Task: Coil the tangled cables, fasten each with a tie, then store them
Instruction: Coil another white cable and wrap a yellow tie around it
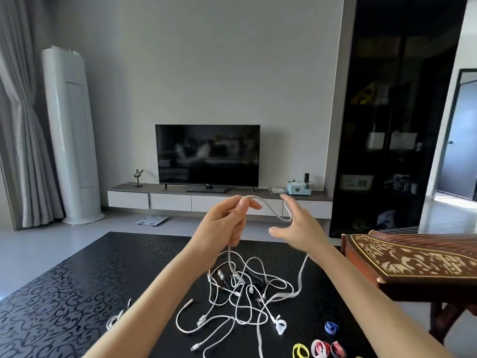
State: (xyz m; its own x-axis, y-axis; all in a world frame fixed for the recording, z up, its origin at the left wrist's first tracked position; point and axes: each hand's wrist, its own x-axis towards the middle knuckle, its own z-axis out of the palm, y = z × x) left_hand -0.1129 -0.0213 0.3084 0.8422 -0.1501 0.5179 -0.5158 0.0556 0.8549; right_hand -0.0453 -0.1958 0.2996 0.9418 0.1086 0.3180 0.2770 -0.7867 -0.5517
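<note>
Ahead of you a dark television (207,153) stands on a low white console (170,201). To your left is a tower air conditioner (72,135) beside a grey curtain (23,125) — to your right, a black glass cabinet (395,112) and a wooden zither (413,259).

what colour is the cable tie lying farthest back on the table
Blue. The cable tie shows best in the head view, on the black patterned table.

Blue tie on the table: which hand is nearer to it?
Right. The right hand is raised beyond the blue tie, slightly to its left; the left hand, holding a white cable, is further left.
</note>
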